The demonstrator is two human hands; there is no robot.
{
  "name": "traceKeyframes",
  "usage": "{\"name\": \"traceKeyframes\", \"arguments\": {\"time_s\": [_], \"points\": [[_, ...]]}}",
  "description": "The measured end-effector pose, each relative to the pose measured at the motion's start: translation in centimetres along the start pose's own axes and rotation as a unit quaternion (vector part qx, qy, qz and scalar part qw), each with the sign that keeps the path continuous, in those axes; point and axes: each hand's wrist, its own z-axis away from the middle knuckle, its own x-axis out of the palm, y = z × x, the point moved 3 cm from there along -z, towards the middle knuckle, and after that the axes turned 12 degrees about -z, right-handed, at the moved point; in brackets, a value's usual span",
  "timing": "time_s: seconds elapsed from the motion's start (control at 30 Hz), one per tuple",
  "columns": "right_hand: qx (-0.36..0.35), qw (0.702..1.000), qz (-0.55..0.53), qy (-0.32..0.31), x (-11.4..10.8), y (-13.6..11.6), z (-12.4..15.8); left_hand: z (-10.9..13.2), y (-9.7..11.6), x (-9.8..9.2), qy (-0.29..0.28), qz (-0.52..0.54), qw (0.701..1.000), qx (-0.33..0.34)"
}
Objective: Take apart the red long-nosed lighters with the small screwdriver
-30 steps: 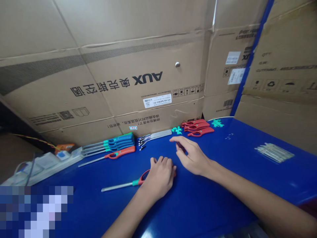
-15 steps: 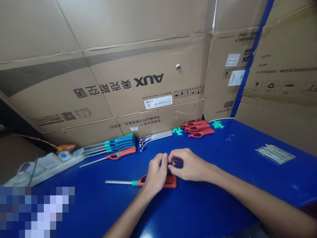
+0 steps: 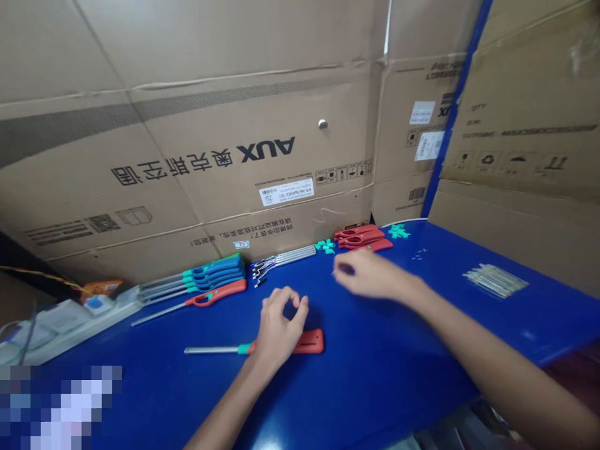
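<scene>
My left hand (image 3: 281, 325) is over a red stick lighter (image 3: 310, 342) with a metal tube and green collar, lying flat on the blue table. Its thumb and forefinger are pinched together; whatever may be between them is too small to make out. Part of the lighter's handle is hidden beneath that hand. Farther to the right, my right hand (image 3: 370, 275) hovers with thumb and fingers curled into a ring, its tips slightly blurred. Just beyond it lie red lighter handles (image 3: 360, 237) and small green pieces (image 3: 325, 246).
Blue lighters (image 3: 218, 275) and another red lighter (image 3: 215, 294) lie at the left, by a white power strip (image 3: 79, 328). Metal tubes with wires (image 3: 290, 256) rest against the cardboard wall (image 3: 201, 156). Green triggers (image 3: 398, 231) and a bundle of pale sticks (image 3: 497, 280) lie right.
My hands were together above the red lighter; the right one has moved away, up and to the right. The left one stays over the lighter. The view has shifted slightly.
</scene>
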Motion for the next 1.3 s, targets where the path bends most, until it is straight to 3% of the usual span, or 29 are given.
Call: {"name": "traceKeyframes", "arguments": {"time_s": [0.07, 0.2, 0.33, 0.47, 0.6, 0.7, 0.77, 0.87, 0.93, 1.0, 1.13, 1.3], "points": [[0.118, 0.992, 0.051, 0.014, -3.7, 3.6, -0.4, -0.2, 0.0, -1.0, 0.013, -0.060, 0.994, 0.085], [0.240, 0.966, 0.080, 0.056, -8.8, 11.2, 0.2, -0.9, -0.9, -2.9, -0.038, -0.110, 0.978, 0.174], [0.304, 0.947, 0.082, 0.068, -9.4, 16.1, 1.7, -1.2, -3.1, -3.8, -0.176, -0.139, 0.964, 0.142], [0.319, 0.942, 0.069, 0.076, -9.3, 17.6, 2.6, -0.9, -5.2, -5.0, -0.288, -0.138, 0.942, 0.106], [0.289, 0.952, 0.058, 0.086, -9.9, 15.9, 2.2, -0.6, -6.8, -6.0, -0.382, -0.142, 0.910, 0.072], [0.219, 0.974, 0.025, 0.055, -8.7, 11.9, 1.4, -0.1, -7.1, -6.0, -0.407, -0.122, 0.904, 0.047], [0.142, 0.990, -0.013, 0.007, -6.2, 8.1, 0.9, 0.2, -6.7, -5.7, -0.387, -0.104, 0.914, 0.057], [-0.050, 0.994, -0.061, -0.070, -1.0, 2.0, 0.6, 0.9, -5.5, -4.9, -0.329, -0.102, 0.933, 0.102], [-0.153, 0.983, -0.012, -0.104, 2.4, -1.0, 0.5, 1.4, -5.0, -4.4, -0.292, -0.121, 0.941, 0.120], [-0.204, 0.967, 0.056, -0.140, 5.0, -2.4, 0.4, 1.9, -4.8, -4.0, -0.258, -0.142, 0.945, 0.141], [-0.191, 0.960, 0.084, -0.187, 6.3, -2.5, 0.1, 2.4, -4.3, -3.9, -0.217, -0.160, 0.945, 0.186], [-0.055, 0.956, -0.064, -0.281, 3.7, -2.8, 2.2, 3.5, -1.4, -3.9, -0.187, -0.272, 0.906, 0.265]]}}
